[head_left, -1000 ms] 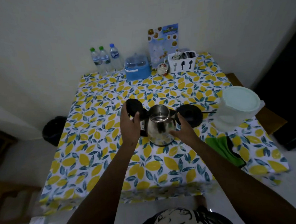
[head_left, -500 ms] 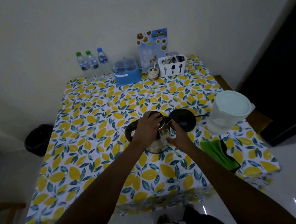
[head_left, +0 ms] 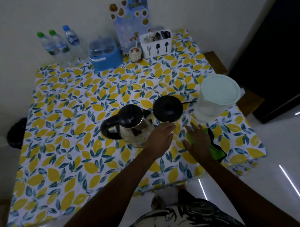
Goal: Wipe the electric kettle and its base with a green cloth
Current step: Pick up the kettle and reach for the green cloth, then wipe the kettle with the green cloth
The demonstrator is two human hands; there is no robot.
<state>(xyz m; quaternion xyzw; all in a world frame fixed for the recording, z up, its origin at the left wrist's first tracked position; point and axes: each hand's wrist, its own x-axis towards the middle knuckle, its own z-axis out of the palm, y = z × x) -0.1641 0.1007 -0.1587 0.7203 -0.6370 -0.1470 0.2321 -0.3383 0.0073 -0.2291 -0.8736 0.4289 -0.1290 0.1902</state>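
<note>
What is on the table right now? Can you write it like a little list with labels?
kettle: kettle stands on the table, lid shut, handle pointing left, off its base
base: black round base just right of the kettle, cord running right
cloth: green cloth near the right edge, partly under the right hand
left hand: left hand open, beside the kettle, holding nothing
right hand: right hand open, over the cloth
jug: big lidded jug right of the base
</note>
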